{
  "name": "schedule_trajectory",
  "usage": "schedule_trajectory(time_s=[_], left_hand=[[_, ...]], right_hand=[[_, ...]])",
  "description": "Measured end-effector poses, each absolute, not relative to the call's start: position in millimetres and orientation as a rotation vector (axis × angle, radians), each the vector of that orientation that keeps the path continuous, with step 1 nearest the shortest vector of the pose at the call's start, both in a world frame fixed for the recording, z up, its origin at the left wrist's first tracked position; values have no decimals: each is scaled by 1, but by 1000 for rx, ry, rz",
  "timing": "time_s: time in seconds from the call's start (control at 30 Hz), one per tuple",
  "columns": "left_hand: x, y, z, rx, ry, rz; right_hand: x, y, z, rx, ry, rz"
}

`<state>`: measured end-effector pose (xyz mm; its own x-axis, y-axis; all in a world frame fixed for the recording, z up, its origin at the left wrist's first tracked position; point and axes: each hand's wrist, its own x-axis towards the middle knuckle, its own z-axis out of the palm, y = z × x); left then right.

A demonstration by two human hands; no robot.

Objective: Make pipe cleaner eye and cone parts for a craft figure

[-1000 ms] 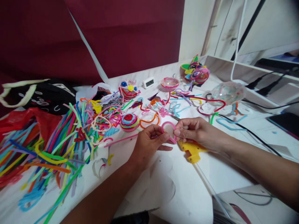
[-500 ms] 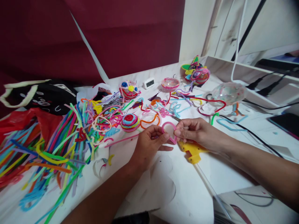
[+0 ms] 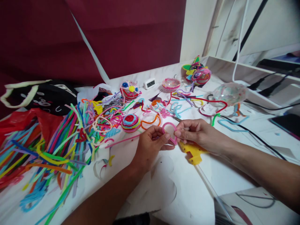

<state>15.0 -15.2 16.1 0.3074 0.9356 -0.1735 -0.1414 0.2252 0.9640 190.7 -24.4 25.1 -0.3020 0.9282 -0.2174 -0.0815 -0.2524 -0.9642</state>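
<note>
Between my hands is a pink pipe cleaner (image 3: 169, 124) bent into a rounded loop. My left hand (image 3: 152, 142) pinches its lower left side between thumb and fingers. On the loop's right side, my right hand (image 3: 197, 132) grips it with thumb and forefinger. Just beneath the right hand lies a yellow glue gun (image 3: 193, 153), partly covered by that hand, with a clear glue stick (image 3: 211, 184) trailing from it. A straight pink pipe cleaner (image 3: 124, 140) rests on the table left of my left hand. Behind the loop sits a coil-covered ball piece (image 3: 130, 122) in several colours.
Many loose pipe cleaners (image 3: 56, 147) cover the left side beside a black bag (image 3: 42, 97). Decorated balls (image 3: 130, 90), a small digital clock (image 3: 149, 83) and a clear dome (image 3: 229, 93) stand toward the back. A black cable (image 3: 257, 143) and a phone (image 3: 287, 123) lie at right.
The fingers of my left hand have curled in slightly under the pink loop. Otherwise both hands and the loop stay nearly in place.
</note>
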Motion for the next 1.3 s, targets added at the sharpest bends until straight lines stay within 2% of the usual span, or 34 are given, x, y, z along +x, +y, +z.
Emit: schedule_trajectory(time_s=[1.3], left_hand=[[17,-17,15,1050,1027,946]], right_hand=[[188,-26,26,-1176,-1306,1659]])
